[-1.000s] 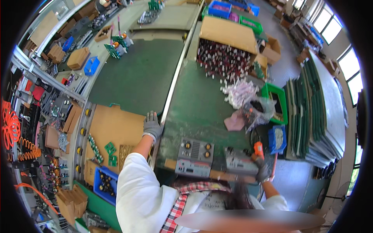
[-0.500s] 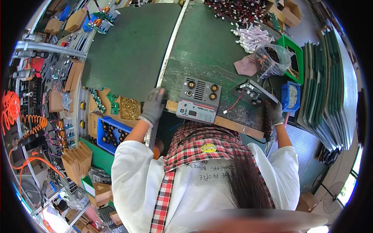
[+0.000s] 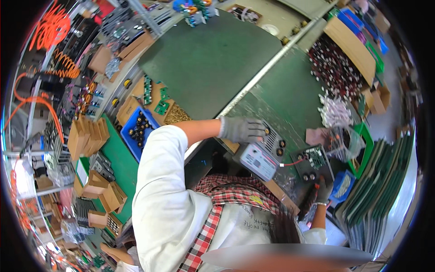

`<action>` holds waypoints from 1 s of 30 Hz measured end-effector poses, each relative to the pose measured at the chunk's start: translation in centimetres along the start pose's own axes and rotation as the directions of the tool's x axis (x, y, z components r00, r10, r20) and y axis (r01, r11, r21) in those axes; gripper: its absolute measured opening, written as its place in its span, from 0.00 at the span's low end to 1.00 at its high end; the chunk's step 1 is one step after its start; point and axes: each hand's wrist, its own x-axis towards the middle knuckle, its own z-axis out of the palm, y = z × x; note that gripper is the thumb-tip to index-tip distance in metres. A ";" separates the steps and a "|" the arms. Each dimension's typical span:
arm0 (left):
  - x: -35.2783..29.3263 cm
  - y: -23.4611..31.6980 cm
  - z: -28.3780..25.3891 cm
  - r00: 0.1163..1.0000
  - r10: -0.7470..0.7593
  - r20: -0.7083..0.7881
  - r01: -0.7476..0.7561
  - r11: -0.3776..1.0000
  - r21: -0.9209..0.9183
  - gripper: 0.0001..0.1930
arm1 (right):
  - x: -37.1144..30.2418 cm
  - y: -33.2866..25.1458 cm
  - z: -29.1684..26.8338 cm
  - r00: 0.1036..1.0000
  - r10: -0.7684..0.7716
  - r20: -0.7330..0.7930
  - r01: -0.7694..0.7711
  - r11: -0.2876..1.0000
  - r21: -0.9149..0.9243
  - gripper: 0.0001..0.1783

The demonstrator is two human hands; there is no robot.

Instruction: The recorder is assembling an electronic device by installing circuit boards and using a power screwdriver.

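My left hand, in a grey glove, reaches across with fingers stretched out and rests at the far-left edge of a grey front panel. This panel has vent slots, round brass-centred sockets and a pale printed label face. My right hand, also gloved, is closed around a dark, slim electric screwdriver by the table's near right edge; its tip is hard to make out. Just beyond that hand lies a second dark panel, its back up, carrying a green circuit board and a red wire with a white plug.
A blue bin of black sockets and brass parts sit at left. At right are a plastic bag, a green tray, a blue bin of small parts and stacked green sheets. White connectors lie farther back.
My left hand has gone from the metal rail left of the panel onto the panel's far-left edge. My right hand keeps the screwdriver beside the second panel. The whole view has turned.
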 end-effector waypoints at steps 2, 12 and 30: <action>1.5 -0.6 -0.2 0.994 0.096 -0.053 -0.097 0.995 -0.006 0.17 | 0.8 0.3 -0.1 0.999 0.025 -0.038 -0.026 0.999 -0.041 0.12; 5.4 -1.6 1.0 0.932 -0.130 -0.338 0.037 0.962 -0.270 0.14 | 2.7 -7.8 1.9 0.981 0.129 -0.143 -0.148 0.981 -0.127 0.24; -25.6 3.6 -0.7 -0.511 -0.814 -0.276 0.624 -0.130 -0.771 0.15 | 27.9 -19.4 34.6 0.399 -0.179 0.900 0.579 0.810 -0.096 0.12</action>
